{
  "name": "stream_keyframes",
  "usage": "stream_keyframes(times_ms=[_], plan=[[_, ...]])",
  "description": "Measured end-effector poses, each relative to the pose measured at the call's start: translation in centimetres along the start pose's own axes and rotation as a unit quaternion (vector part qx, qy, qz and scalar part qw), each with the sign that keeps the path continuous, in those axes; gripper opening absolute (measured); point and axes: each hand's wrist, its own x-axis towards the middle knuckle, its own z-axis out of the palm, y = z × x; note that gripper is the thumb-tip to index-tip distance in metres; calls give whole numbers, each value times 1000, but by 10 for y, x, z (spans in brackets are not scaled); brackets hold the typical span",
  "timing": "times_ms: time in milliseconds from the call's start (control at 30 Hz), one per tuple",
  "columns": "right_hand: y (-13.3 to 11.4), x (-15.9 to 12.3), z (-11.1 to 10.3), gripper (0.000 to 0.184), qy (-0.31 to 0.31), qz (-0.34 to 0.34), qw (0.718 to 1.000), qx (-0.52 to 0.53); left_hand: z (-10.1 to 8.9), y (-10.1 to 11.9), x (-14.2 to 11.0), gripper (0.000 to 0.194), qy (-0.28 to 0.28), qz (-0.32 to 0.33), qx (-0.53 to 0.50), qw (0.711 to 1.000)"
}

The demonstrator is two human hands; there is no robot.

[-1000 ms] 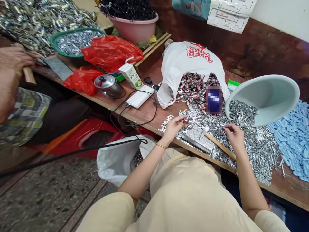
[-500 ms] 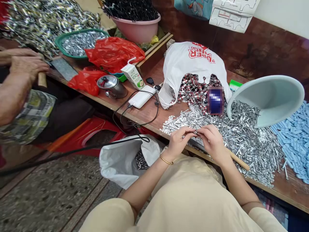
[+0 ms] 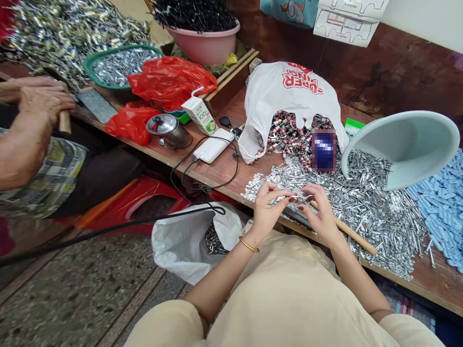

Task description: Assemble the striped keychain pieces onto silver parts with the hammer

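My left hand (image 3: pixel 268 208) and my right hand (image 3: pixel 318 209) meet above the bench edge, fingertips pinched together on a small silver metal piece (image 3: pixel 298 197). Under them lies a heap of small silver metal parts (image 3: pixel 365 207) spread over the wooden bench. A wooden-handled hammer (image 3: pixel 352 233) lies on the heap just right of my right hand, its head hidden behind my fingers. A white plastic bag (image 3: pixel 289 94) spills red-and-silver parts behind the heap.
A tipped pale basin (image 3: pixel 408 144) and blue pieces (image 3: pixel 443 197) lie to the right. A power bank (image 3: pixel 214 145) with cable, carton (image 3: pixel 199 113) and steel pot (image 3: pixel 168 129) sit left. A white bag (image 3: pixel 184 241) hangs below the bench. Another person's hand (image 3: pixel 45 101) grips a wooden handle at far left.
A second ago my hands were apart over the heap. They came together and now both pinch one small piece. The other person's hand shifted slightly at far left.
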Motion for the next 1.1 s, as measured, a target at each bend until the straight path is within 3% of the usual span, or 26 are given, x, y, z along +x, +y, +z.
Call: stream_keyframes(times_ms=[100,200,433,667,733,867,933,1033,1100], plan=[[11,-4,11,13,16,57,995,80,3,-5,-2,6,16,-18,-13,1000],[13,-6,13,10,37,64,995,73,2,-6,-5,5,-27,-16,-17,999],[-2,-7,-3,18,-15,-26,999,17,-19,8,-4,6,-122,86,-8,989],[-6,-13,-6,17,-29,-78,997,1,-29,7,2,6,-187,111,-51,975],[-7,-20,-1,18,2,-50,999,-5,-24,5,-3,5,-178,84,-65,978],[-6,-35,21,18,98,58,992,47,-3,-1,-25,10,-107,-57,-168,978],[-1,-38,29,19,114,110,984,83,5,-4,-36,13,-87,-102,-196,971],[18,-35,17,23,19,138,984,107,7,-11,-43,19,-94,-138,-176,970],[37,-28,-13,26,-41,131,989,62,2,-19,-42,26,-106,-179,-155,966]])
